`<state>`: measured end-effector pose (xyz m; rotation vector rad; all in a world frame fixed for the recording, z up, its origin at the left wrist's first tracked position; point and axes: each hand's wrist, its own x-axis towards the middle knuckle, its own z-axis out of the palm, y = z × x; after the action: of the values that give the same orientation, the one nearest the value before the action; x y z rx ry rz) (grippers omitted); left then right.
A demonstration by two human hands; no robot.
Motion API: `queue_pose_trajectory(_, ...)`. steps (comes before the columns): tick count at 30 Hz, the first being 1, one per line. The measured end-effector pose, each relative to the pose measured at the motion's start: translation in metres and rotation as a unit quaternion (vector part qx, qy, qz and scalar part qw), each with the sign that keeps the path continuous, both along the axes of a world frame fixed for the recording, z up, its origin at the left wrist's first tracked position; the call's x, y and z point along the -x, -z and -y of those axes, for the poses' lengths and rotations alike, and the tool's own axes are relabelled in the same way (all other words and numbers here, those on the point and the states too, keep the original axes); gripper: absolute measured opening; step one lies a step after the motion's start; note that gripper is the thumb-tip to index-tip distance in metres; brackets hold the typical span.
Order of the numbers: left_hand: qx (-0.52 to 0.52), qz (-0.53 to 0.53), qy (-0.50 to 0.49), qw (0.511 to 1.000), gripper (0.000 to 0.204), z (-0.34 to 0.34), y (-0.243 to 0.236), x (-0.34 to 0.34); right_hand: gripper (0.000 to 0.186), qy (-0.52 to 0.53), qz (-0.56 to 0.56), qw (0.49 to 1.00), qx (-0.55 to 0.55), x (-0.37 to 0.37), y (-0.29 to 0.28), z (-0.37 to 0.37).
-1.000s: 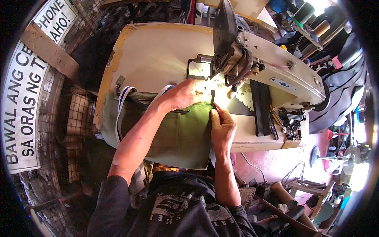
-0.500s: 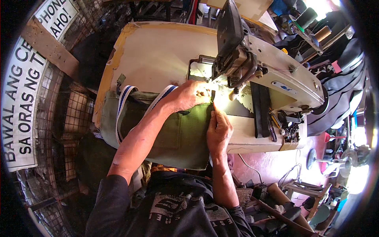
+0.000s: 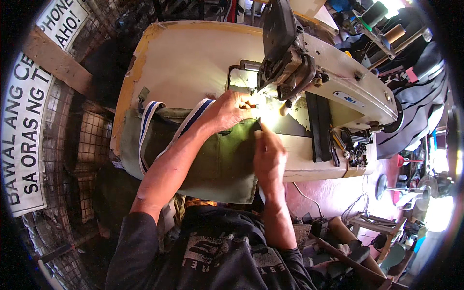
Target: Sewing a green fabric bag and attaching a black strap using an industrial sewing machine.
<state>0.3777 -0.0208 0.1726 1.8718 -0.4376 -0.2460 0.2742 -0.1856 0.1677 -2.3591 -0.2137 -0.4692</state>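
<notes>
Green fabric (image 3: 237, 166) laid lengthwise left-to-right, frame centre. Upper-right corner pinched by left hand (image 3: 230, 111), nearer sewing machine (image 3: 338, 84); right hand (image 3: 269, 153) curled below, at right edge, blurred; hold cannot be told.

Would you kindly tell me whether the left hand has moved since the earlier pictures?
No, not clearly: judged against the sewing machine, the left hand sits in about the same place, with no marked shift either way.
</notes>
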Motion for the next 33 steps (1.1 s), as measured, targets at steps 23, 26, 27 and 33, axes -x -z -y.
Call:
queue_pose_trajectory(23,0.078,-0.067,0.055,0.993,0.026,-0.007,0.002,0.000,0.020,-0.017,-0.278,0.874,-0.400,-0.035,-0.018,0.019)
queue_pose_trajectory(26,0.055,-0.033,0.063,0.996,0.027,-0.006,-0.002,0.002,0.023,-0.013,-0.290,0.899,-0.327,-0.031,-0.022,0.025)
queue_pose_trajectory(27,0.062,-0.010,0.059,0.996,0.027,-0.006,-0.004,0.003,0.028,-0.009,-0.301,0.916,-0.265,-0.030,-0.022,0.025)
queue_pose_trajectory(33,0.016,-0.017,0.058,0.998,0.028,-0.004,-0.008,0.003,0.025,-0.029,-0.230,0.868,-0.439,-0.029,-0.005,0.022)
